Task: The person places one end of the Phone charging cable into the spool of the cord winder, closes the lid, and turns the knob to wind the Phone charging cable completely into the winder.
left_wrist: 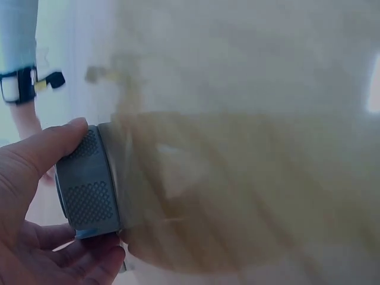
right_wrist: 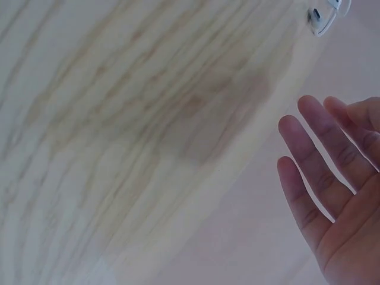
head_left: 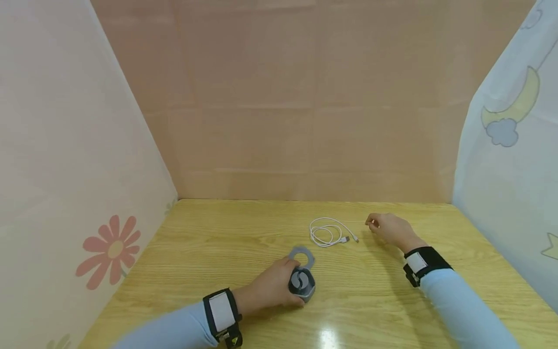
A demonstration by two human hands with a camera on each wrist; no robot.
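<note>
- From the head view I see a wooden table point(head_left: 392, 310) inside a booth of pale fabric walls, with both of the person's forearms reaching in from the near edge.
- My left hand point(head_left: 272, 286) grips a small grey device point(head_left: 302, 282). The thumb and fingers curl round its body, and the left wrist view shows a dotted grille on its side between thumb and fingertips.
- The device sits near the table's centre, toward the near edge. A flat ring tab sticks out from it toward about 12 o'clock, so its long axis runs away from me.
- A white cable point(head_left: 328, 231) lies loosely coiled at about 1 o'clock from the device, a little apart from it. Its plug end points toward 3 o'clock.
- My right hand point(head_left: 390, 229) rests just beside the cable, at 3 o'clock from the coil. It seems to touch a thin strand of it, but I cannot tell whether it pinches it.
- The right wrist view shows the fingers straight and relaxed, palm bare.
- I judge the right hand clearly nearer the cable, and the left hand occupied.
</note>
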